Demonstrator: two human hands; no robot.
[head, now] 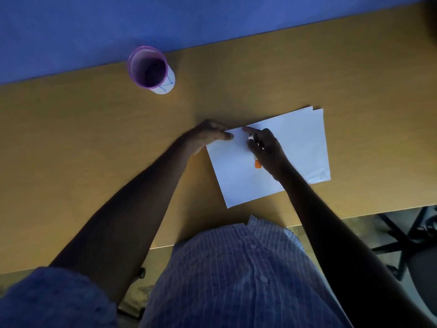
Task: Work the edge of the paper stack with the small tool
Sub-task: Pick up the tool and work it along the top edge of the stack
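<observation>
A stack of white paper (290, 147) lies on the wooden table (94, 138), its sheets slightly fanned at the far right corner. My left hand (208, 136) pinches the stack's far left corner, thumb on top. My right hand (266, 147) rests on the paper and is closed around a small tool (257, 164); its orange end shows below the palm and a pale metal tip shows near the index finger, close to the stack's far edge. Most of the tool is hidden by my fingers.
A purple mesh cup (150, 68) with a white label stands at the table's far left edge, against a blue wall. A chair base (406, 235) sits on the floor at the right, beyond the table's near edge.
</observation>
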